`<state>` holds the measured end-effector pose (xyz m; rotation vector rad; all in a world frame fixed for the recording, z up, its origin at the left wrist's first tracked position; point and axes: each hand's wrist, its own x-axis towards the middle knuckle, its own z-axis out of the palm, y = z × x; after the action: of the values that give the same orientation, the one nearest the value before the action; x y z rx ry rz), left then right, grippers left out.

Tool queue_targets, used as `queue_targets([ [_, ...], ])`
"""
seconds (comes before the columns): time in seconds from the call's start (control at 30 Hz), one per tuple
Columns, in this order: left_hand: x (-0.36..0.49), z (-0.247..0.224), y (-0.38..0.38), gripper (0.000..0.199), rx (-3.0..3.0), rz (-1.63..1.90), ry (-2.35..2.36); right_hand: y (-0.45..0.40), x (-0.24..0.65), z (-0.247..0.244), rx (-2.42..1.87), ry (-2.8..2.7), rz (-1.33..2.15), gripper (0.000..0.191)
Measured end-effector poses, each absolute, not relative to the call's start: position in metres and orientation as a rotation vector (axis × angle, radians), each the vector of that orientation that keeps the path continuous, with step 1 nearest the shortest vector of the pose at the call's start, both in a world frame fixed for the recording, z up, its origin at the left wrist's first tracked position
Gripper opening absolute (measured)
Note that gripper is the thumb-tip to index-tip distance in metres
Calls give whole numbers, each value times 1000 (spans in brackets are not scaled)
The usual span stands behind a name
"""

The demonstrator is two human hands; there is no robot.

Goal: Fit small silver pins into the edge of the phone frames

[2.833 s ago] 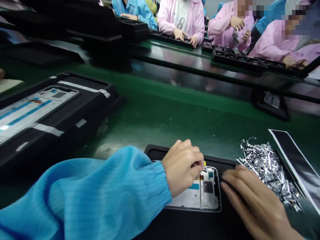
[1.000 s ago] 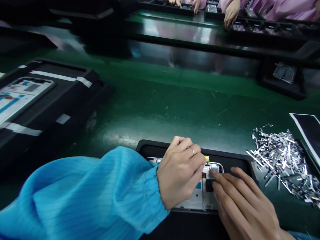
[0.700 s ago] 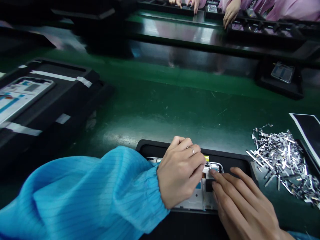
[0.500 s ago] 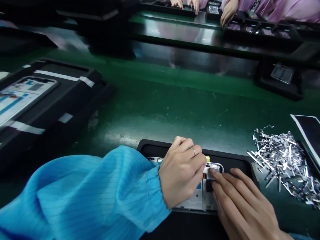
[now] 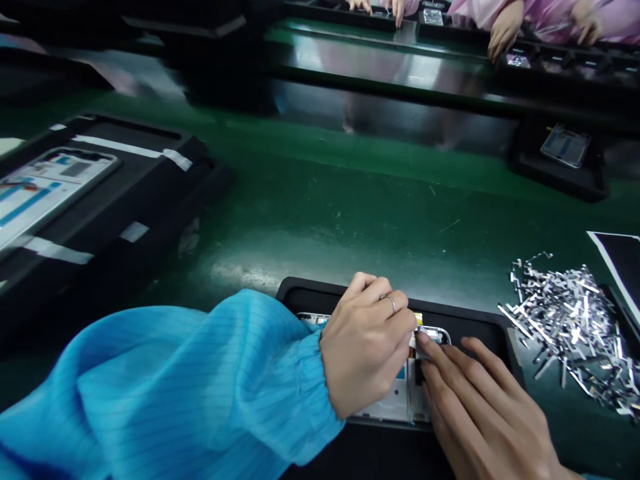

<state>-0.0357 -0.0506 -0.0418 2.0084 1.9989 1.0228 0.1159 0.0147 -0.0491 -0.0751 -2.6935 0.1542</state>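
A white phone frame [image 5: 395, 403] with exposed inner parts lies in a black tray [image 5: 465, 320] at the near edge of the green belt. My left hand [image 5: 367, 350], in a blue sleeve and wearing a ring, rests curled on the frame and covers most of it; whether it pinches anything is hidden. My right hand [image 5: 480, 407] lies flat beside it, its fingertips pressing on the frame's top right corner. A pile of small silver metal parts [image 5: 570, 327] lies to the right of the tray.
A large black tray [image 5: 145, 193] holding another phone frame [image 5: 45, 190] stands at the left. A black sheet [image 5: 620, 263] lies at the right edge. A small black tray with a part [image 5: 565, 157] sits far right. Other people's hands [image 5: 503, 33] work at the back.
Since 2.8 s ago my right hand has slid left from the tray onto the frame's corner, and my view has tilted down. In the last second both hands have stayed nearly still.
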Motion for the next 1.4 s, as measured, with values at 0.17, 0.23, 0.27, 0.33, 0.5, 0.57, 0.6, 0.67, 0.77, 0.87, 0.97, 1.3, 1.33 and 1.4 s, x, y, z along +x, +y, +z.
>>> queue_targets([
  [0.17, -35, -42, -51, 25, 1987, 1002, 2022, 19, 118, -43, 1, -2757, 78, 30],
  [0.23, -34, -43, -51, 24, 2016, 1010, 2015, 21, 119, -41, 44, -2778, 58, 30],
  [0.27, -34, -43, -51, 23, 2028, 1007, 2014, 22, 119, -41, 55, -2779, 58, 30],
  [0.33, -33, -43, -52, 23, 2026, 967, 2030, 23, 118, -41, 36, -2778, 88, 29],
  [0.5, -35, -40, -52, 22, 2210, 781, 2031, 25, 114, -37, 3, -2761, 253, 26],
  [0.57, -36, -38, -52, 22, 2323, 699, 2060, 26, 113, -34, -3, -2753, 330, 24],
  [0.6, -36, -37, -51, 24, 2392, 694, 2072, 26, 113, -33, -9, -2745, 349, 24],
  [0.67, -37, -37, -52, 29, 2523, 736, 2072, 27, 114, -32, -19, -2728, 369, 23],
  [0.77, -37, -38, -53, 32, 2591, 798, 2052, 26, 113, -32, -43, -2704, 383, 22],
  [0.87, -37, -40, -53, 29, 2468, 804, 2051, 25, 112, -33, -52, -2668, 396, 23],
  [0.97, -39, -43, -53, 25, 2238, 838, 2050, 25, 110, -32, -53, -2686, 408, 25],
  [1.3, -44, -45, -52, 22, 2131, 926, 1975, 25, 113, -34, -46, -2719, 362, 26],
  [1.33, -45, -44, -52, 21, 2112, 900, 1975, 25, 113, -34, -39, -2725, 340, 26],
  [1.4, -46, -40, -50, 19, 2066, 825, 1982, 26, 112, -35, -18, -2739, 296, 27],
])
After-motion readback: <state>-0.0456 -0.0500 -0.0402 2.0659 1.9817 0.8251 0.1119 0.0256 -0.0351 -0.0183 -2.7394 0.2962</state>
